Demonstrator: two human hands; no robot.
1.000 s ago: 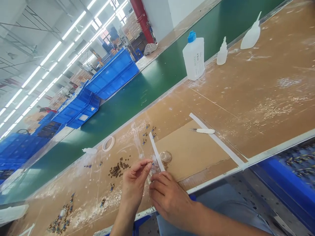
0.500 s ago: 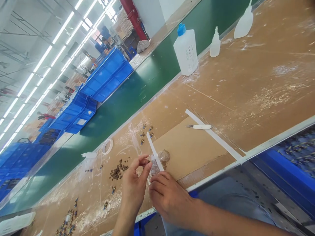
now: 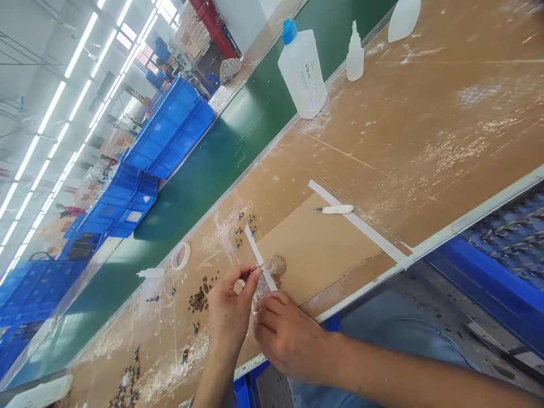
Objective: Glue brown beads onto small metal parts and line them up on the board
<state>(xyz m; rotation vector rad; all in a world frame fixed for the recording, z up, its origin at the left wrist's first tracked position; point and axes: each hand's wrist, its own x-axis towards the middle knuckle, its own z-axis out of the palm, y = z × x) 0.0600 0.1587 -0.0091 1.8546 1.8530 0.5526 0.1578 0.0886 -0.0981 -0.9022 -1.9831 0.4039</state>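
Note:
My left hand is closed in a pinch over the workbench. Thumb and forefinger hold a tiny dark piece that I cannot make out. Just beyond those fingertips stands a small clear cup, close to a white tape strip. My right hand rests with curled fingers at the strip's near end, beside a clear plastic piece; whatever its fingers grip is hidden. Left of my left hand lies a pile of small brown beads. Several tiny blue-and-gold figures lie beyond the strip.
A white-handled knife lies across another tape strip on cardboard. A tape roll, a small bottle and more figures are leftward. A large blue-capped bottle and dropper bottle stand farther back.
My left hand's pinched fingertips have moved forward and right, closer to the clear cup. My right hand stays at the strip's end. The whole view has shifted slightly.

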